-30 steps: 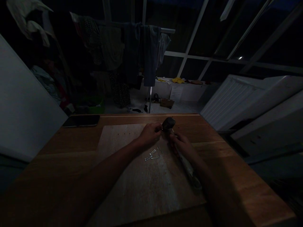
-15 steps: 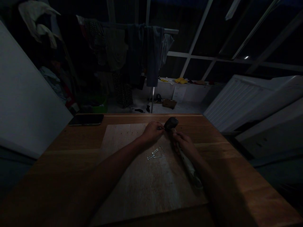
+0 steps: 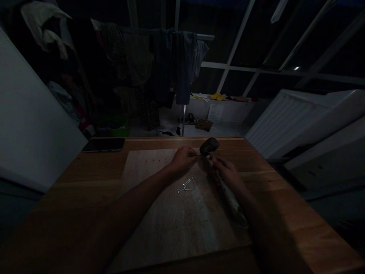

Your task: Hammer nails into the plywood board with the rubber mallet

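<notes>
Hammer (image 3: 231, 198) in the right grip (image 3: 226, 169), curled round it behind the head (image 3: 209, 146), near the left grip (image 3: 184, 157), pinching something thin (image 3: 197, 155).

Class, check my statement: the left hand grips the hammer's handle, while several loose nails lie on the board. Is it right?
Not quite: the right hand grips the handle of the hammer, as the head view shows. Several loose nails do lie on the board.
</notes>
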The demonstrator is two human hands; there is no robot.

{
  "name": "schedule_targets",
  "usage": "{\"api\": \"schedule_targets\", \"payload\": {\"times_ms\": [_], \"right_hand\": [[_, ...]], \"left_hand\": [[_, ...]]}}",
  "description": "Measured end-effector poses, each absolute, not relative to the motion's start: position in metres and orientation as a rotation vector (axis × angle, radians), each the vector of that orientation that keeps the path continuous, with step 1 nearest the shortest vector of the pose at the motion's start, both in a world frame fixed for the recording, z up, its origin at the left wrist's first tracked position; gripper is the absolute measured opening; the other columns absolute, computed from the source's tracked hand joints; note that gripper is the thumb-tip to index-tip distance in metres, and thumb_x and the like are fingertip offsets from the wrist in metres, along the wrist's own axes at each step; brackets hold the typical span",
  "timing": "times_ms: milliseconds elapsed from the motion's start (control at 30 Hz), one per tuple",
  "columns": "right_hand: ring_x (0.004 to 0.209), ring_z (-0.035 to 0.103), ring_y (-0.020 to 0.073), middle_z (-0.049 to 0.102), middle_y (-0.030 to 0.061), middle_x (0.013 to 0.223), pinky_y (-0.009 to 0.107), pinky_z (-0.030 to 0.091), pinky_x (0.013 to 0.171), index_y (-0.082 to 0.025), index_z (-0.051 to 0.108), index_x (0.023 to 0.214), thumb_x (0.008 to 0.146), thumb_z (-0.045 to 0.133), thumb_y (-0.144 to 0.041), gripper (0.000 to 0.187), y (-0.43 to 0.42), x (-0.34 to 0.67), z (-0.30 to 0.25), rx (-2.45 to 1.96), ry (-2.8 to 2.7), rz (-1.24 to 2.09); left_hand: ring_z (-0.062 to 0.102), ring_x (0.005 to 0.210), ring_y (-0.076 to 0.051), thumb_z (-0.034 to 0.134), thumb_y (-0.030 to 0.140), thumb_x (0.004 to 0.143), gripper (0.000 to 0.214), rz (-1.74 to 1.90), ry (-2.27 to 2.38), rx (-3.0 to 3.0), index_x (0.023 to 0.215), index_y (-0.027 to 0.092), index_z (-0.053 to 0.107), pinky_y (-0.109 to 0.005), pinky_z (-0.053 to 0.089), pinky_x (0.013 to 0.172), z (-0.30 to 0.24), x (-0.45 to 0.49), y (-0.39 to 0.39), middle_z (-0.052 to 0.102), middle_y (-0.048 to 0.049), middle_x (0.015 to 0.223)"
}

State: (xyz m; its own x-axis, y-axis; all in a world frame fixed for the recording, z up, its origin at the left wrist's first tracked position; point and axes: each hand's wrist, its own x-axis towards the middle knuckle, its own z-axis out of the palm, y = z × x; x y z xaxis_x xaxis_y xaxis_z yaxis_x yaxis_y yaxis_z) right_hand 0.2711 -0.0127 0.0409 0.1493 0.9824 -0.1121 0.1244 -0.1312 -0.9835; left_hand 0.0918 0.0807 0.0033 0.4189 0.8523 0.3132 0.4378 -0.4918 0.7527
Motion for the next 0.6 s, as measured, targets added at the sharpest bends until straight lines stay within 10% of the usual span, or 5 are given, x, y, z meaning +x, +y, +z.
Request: {"api": "schedule_targets", "payload": {"times_ms": [600], "right_hand": [[0.034,0.047,0.0113,0.057,-0.0071,0.054,0.025,0.036,0.032,-0.02,0.064,0.091,0.068,0.074,-0.059,0.046,-0.023,0.268,0.055,-1.387,-1.216,1.135]], "left_hand": [[0.066,0.087,-0.02,0.072,0.012,0.083,0.014,0.928,1.131,2.148,0.09,0.018,0.083,-0.033,0.051,0.085,0.004,0.09,0.079,0.072,-0.0067,0.091]]}}
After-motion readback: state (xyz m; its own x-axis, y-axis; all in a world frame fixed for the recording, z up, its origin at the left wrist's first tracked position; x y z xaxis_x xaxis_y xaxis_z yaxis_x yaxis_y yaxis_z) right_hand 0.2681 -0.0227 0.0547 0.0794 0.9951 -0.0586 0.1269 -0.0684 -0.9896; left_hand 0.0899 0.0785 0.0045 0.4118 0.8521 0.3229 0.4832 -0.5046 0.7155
